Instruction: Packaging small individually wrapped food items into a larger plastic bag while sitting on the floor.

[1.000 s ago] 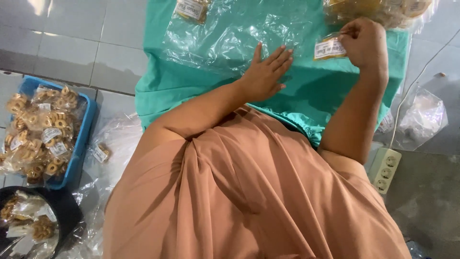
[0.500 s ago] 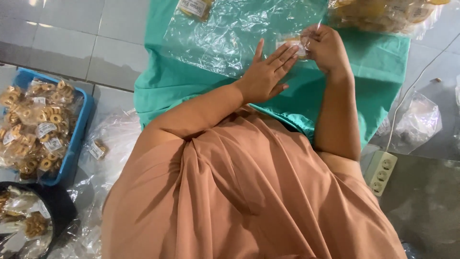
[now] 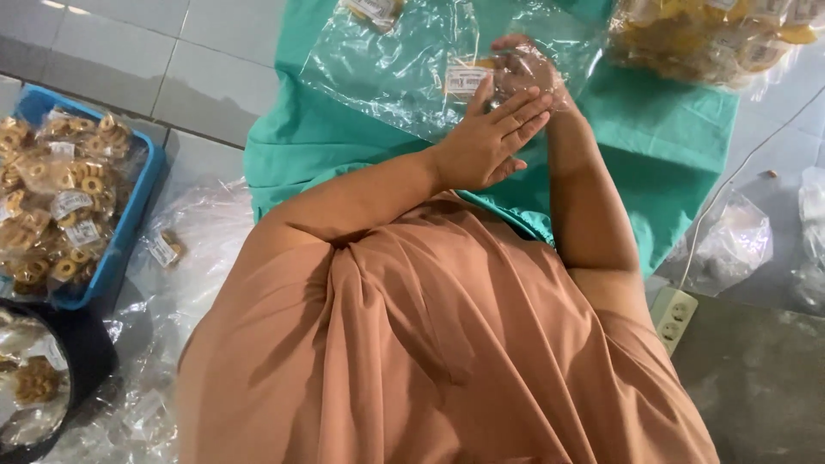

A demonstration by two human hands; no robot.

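Note:
My left hand (image 3: 491,139) lies flat with its fingers stretched out on the near edge of a large clear plastic bag (image 3: 387,64), which is spread on a green cloth (image 3: 653,146). My right hand (image 3: 522,70) reaches under the bag's plastic film and grips a small packet of ring-shaped biscuits with a white label (image 3: 468,79). The packet sits just beyond my left fingertips. Another small labelled packet (image 3: 374,9) lies at the far end of the bag, cut off by the top edge.
A heap of filled packets (image 3: 713,34) lies at the cloth's far right. On the tiled floor to the left are a blue tray (image 3: 129,219) of packets, a black bowl (image 3: 86,365), a loose packet (image 3: 163,249) and crumpled plastic. To the right are a white power strip (image 3: 675,314) and clear bags (image 3: 730,241).
My right hand has carried the small packet leftward from the cloth's right side and slid it under the large bag's film. My left hand has stayed flat on the bag.

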